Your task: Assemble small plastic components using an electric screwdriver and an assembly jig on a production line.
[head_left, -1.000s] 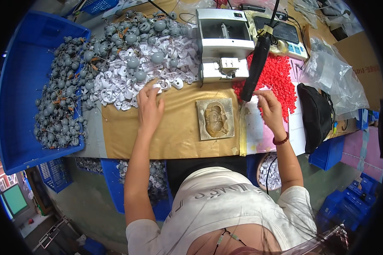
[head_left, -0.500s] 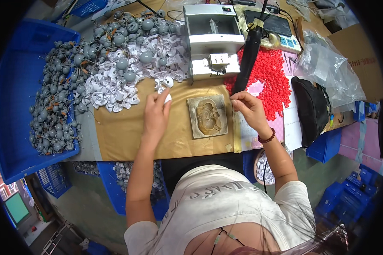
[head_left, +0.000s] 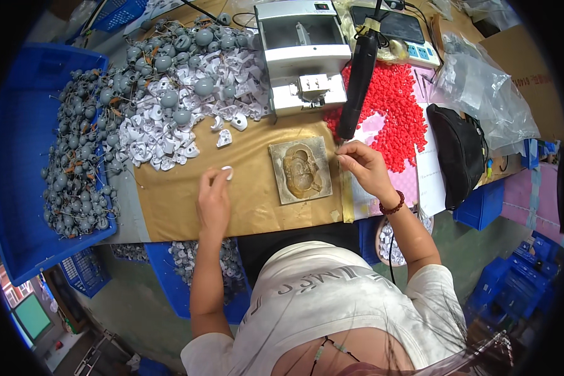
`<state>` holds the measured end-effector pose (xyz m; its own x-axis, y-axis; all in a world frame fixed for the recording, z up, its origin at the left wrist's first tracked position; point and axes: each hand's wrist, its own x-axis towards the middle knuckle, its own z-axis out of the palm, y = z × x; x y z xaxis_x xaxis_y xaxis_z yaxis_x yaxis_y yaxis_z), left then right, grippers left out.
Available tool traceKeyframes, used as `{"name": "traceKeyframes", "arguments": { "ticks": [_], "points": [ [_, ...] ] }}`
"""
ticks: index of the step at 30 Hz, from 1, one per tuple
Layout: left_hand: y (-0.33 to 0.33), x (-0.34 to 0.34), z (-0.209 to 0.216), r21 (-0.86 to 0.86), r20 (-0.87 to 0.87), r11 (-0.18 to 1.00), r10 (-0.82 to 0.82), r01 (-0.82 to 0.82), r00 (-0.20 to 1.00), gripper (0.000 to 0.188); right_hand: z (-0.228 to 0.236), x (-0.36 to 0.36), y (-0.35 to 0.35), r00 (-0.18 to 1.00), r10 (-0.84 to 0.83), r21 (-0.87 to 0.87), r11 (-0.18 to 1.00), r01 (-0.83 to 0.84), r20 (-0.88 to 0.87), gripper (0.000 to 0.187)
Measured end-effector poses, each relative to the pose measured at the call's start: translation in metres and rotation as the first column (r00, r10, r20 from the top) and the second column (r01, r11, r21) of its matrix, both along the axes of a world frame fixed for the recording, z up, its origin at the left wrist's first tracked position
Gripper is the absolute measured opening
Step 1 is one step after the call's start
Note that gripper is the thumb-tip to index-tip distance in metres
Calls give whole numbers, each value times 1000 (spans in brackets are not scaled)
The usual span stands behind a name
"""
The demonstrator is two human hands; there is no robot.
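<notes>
My left hand [head_left: 214,197] pinches a small white plastic piece [head_left: 227,172] over the brown-covered tabletop. Right of it lies a square metal fixture [head_left: 286,191] with a shaped hollow; no part sits in the hollow. My right hand [head_left: 366,166], with a beaded bracelet at its wrist, has thumb and forefinger pressed together beside the fixture. What those fingertips hold, if anything, is too small to make out. Just above them hangs the tip of a black electric screwdriver [head_left: 359,81]. A few loose white plastic pieces [head_left: 224,138] lie beyond my left hand.
White plastic parts [head_left: 160,135] and grey ball-shaped parts with wires [head_left: 163,63] are heaped at the far left, beside a blue bin [head_left: 19,188]. A white-and-grey machine [head_left: 304,56] stands at the back. Red pieces [head_left: 407,119] and a black pouch [head_left: 455,156] lie to the right.
My left hand has drawn back toward me and left, away from the loose white pieces, carrying one. My right hand stays pinched by the screwdriver tip, slightly lower.
</notes>
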<state>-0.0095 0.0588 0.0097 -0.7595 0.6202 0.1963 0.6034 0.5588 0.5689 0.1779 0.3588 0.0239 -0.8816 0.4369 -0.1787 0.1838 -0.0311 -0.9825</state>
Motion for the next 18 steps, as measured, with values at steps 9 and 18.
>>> {"name": "traceKeyframes", "arguments": {
  "ticks": [9, 18],
  "points": [
    [83, 40, 14, 74, -142, 858, -496, 509, 857, 22, 19, -29, -19, 972, 209, 423, 894, -146, -106, 13],
    [98, 38, 9, 128, 144, 926, -372, 355, 917, 36, -3, -44, -27, 871, 424, 842, 539, -23, -248, 20]
  ]
}}
